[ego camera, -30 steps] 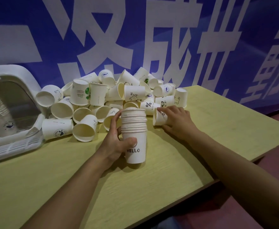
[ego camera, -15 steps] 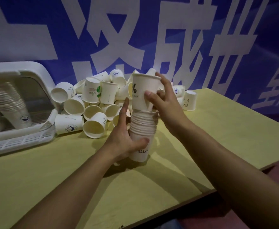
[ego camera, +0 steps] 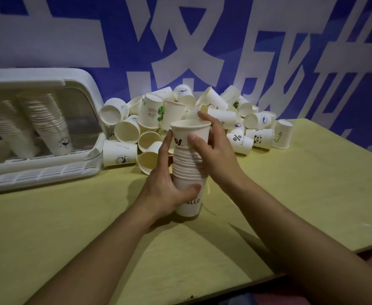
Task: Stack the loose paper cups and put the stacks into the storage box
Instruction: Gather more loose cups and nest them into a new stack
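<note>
A stack of white paper cups (ego camera: 186,168) stands upright on the yellow table (ego camera: 290,194); its bottom cup reads HELLO. My left hand (ego camera: 165,186) is wrapped around the lower part of the stack. My right hand (ego camera: 213,148) grips the top cup (ego camera: 190,134), printed with a percent sign, which sits partly inside the stack. Behind them lies a pile of loose paper cups (ego camera: 202,115). At the left the white storage box (ego camera: 79,84) holds several tall cup stacks (ego camera: 46,122) leaning inside it.
A blue banner with large white characters (ego camera: 180,40) forms the wall behind the table. The storage box's slatted white flap (ego camera: 42,172) lies open on the table. The table's front edge (ego camera: 268,276) runs diagonally at the lower right, with reddish floor beyond.
My right hand took a percent-sign cup from the pile, lifted it over the stack and pushed it down into the top. My left hand kept hold of the stack.
</note>
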A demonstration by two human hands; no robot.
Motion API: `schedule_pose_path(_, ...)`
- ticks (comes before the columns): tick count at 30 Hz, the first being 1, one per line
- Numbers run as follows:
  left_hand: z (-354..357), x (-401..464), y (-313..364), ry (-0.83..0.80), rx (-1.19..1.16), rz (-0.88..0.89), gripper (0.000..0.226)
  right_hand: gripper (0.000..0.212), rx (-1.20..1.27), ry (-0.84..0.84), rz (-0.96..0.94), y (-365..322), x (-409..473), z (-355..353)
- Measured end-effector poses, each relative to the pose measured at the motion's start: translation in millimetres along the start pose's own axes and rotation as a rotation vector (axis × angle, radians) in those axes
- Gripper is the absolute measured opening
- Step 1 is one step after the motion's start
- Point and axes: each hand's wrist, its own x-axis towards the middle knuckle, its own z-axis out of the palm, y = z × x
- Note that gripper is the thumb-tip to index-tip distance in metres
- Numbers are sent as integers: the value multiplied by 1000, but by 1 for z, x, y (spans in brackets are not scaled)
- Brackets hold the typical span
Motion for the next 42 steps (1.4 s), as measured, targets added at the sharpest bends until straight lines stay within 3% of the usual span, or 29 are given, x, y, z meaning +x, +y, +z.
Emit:
schedule_pose_path(6, -11, -5, 2, 102, 12, -28, 111, 55, -184, -53, -20, 27, -1, 2)
schedule_pose_path(9, -14, -2, 2, 100, 41, -57, 105, 37, -396, 178, -25, 43, 24, -12)
schedule_pose_path(11, -15, 0, 2, 97, 39, -72, 101, 47, -611, 267, 89, 60, 36, -23)
schedule_pose_path(13, -16, 0, 3, 83, 25, -95, 100, 63, -722, 210, 271, 77, 41, -30)
schedule_pose_path(15, -15, 0, 3, 66, 9, -104, 101, 71, -602, 131, 419, 83, 42, -34)
schedule_pose_path(18, -14, -1, 2, 26, -20, -102, 100, 63, -421, 92, 463, 78, 39, -43)
schedule_pose_path(21, -11, -2, 4, -51, -41, -106, 100, 59, -258, 259, 365, 70, 31, -54)
schedule_pose_path(24, -8, -3, 5, -123, -61, -96, 103, 53, 101, 461, 142, 53, 20, -52)
schedule_pose_path(28, -3, -5, 6, -183, -86, -66, 105, 52, 335, 304, 64, 42, 9, -27)
schedule_pose_path(33, -6, -4, 3, -124, -64, -72, 118, 45, 199, 57, 78, 40, -4, -3)
schedule_pose_path(36, -15, -2, 2, -77, -25, -66, 115, 43, 196, -27, 103, 41, -7, -1)
schedule_pose_path(39, -23, 3, -1, -17, 34, -62, 107, 37, 35, 87, 39, 47, 5, 0)
schedule_pose_path(42, -32, 8, -3, 92, 53, -82, 102, 34, -386, 114, -88, 55, 33, -5)
